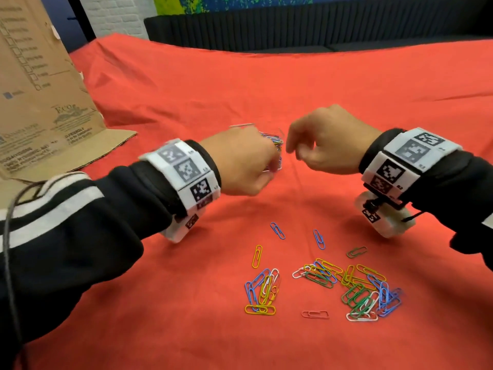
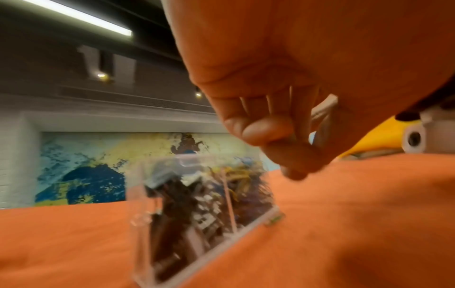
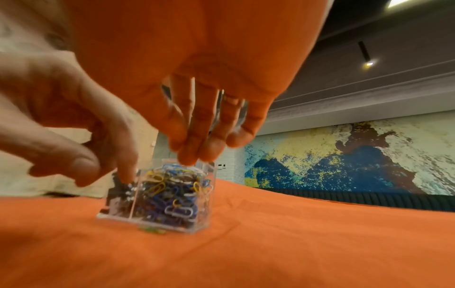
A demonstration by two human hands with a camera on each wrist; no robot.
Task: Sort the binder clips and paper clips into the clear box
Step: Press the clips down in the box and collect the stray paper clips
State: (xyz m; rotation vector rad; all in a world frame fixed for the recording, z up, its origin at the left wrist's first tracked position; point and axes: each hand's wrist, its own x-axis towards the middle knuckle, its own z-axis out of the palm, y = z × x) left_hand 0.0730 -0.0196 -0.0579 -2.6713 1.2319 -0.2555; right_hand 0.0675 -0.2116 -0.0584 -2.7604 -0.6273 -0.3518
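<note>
A small clear box (image 1: 277, 152) stands on the red cloth, mostly hidden behind my left hand (image 1: 248, 161). One compartment holds dark binder clips (image 2: 172, 214), the other coloured paper clips (image 3: 172, 191). My left hand's fingers (image 2: 290, 155) are curled just above the box (image 2: 204, 204), and one fingertip (image 3: 126, 178) touches its rim on the binder clip side. I see nothing in that hand. My right hand (image 1: 296, 152) hovers to the right of the box, and its straight fingers (image 3: 194, 150) point down onto the paper clip side. Several loose paper clips (image 1: 320, 284) lie nearer me.
A cardboard box (image 1: 40, 89) stands at the left edge of the red cloth (image 1: 186, 89). A dark ribbed bench (image 1: 293, 28) runs along the back. Single paper clips (image 1: 277, 231) lie between the hands and the main heap.
</note>
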